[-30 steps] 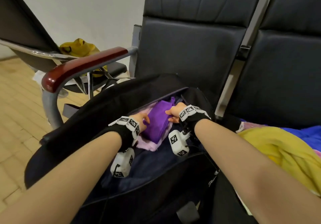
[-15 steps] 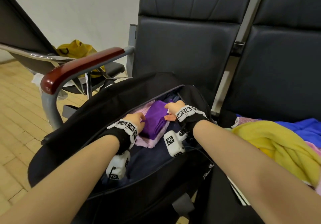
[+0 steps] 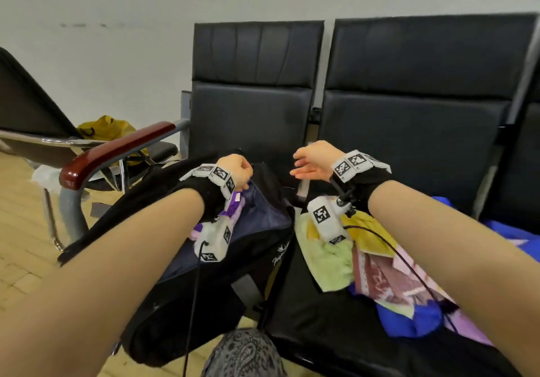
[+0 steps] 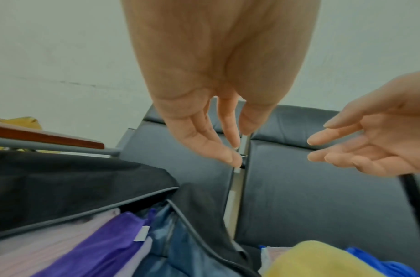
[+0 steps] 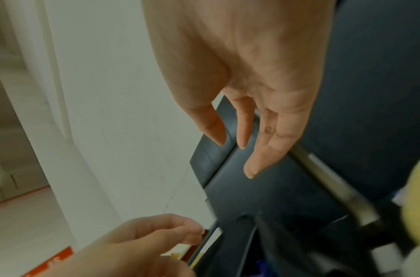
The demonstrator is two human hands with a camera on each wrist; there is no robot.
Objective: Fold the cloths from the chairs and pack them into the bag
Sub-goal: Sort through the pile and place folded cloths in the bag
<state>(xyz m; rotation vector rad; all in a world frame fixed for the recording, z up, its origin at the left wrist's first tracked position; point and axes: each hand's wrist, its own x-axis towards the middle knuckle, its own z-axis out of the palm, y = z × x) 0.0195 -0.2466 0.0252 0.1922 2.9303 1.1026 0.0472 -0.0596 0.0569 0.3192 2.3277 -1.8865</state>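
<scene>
While above bag (image 3: 257,230), both hands raised, fingers loose, empty.

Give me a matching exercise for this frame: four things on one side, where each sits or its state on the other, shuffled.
Things:
1. purple cloth
2. yellow cloth
3. right hand
4. bag

Places or states:
A. empty, fingers relaxed, raised over the seats
B. lying inside the bag
C. open, on the left seat beside the armrest
D. in the pile on the right seat

Pairs: 1-B, 2-D, 3-A, 4-C
</scene>
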